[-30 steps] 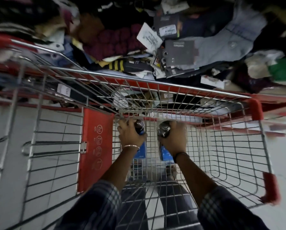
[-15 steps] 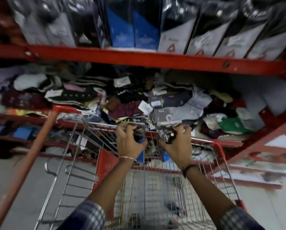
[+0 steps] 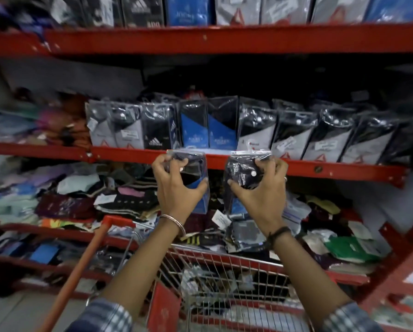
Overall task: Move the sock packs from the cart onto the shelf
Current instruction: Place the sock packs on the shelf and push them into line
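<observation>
My left hand (image 3: 176,188) grips a clear-wrapped black and blue sock pack (image 3: 192,167). My right hand (image 3: 263,190) grips a second pack (image 3: 242,173) of the same kind. Both packs are upright, held just in front of the red edge of the middle shelf (image 3: 332,170). On that shelf stands a row of upright sock packs, with two blue ones (image 3: 206,130) right behind my hands. The wire cart (image 3: 224,279) is below my forearms, and a few dark items lie in its basket.
The lower shelf (image 3: 64,207) holds a loose heap of mixed socks and tags. The top shelf (image 3: 200,37) carries more boxed packs. The cart's orange handle bar (image 3: 81,264) slants at the lower left. A red shelf upright (image 3: 406,255) rises at the right.
Both hands have lifted the two sock packs out of the cart basket, up past the lower shelf to the middle shelf's edge. The view has tilted up with them.
</observation>
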